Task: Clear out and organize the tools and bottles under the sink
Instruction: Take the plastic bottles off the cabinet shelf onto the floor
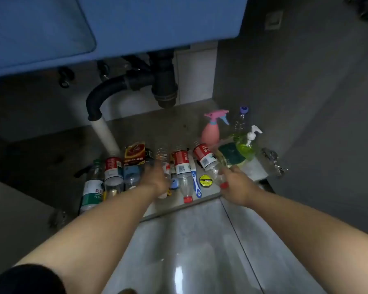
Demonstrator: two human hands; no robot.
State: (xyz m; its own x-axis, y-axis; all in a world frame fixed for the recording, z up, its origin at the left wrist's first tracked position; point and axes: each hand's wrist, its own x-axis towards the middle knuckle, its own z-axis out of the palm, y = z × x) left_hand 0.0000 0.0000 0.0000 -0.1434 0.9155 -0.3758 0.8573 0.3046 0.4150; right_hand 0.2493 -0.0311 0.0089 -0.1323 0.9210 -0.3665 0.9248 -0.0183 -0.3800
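Several empty plastic bottles lie in a row on the cabinet floor under the blue sink (157, 24). My right hand (237, 185) grips the neck of a red-labelled bottle (205, 158) with a red cap, tilted up off the floor. My left hand (157, 179) reaches over a clear bottle (163, 154) in the middle of the row; its fingers are blurred. Another red-labelled bottle (182, 168) lies between my hands. A green-labelled bottle (92, 187) and a red-labelled one (113, 168) lie at the left.
A pink spray bottle (211, 129), a tall clear bottle (241, 117) and a green pump bottle (246, 145) stand at the back right beside a green sponge (228, 151). A blue-white tool (196, 183) and a yellow tape roll (205, 180) lie near the front edge. The black drain pipe (164, 81) hangs above.
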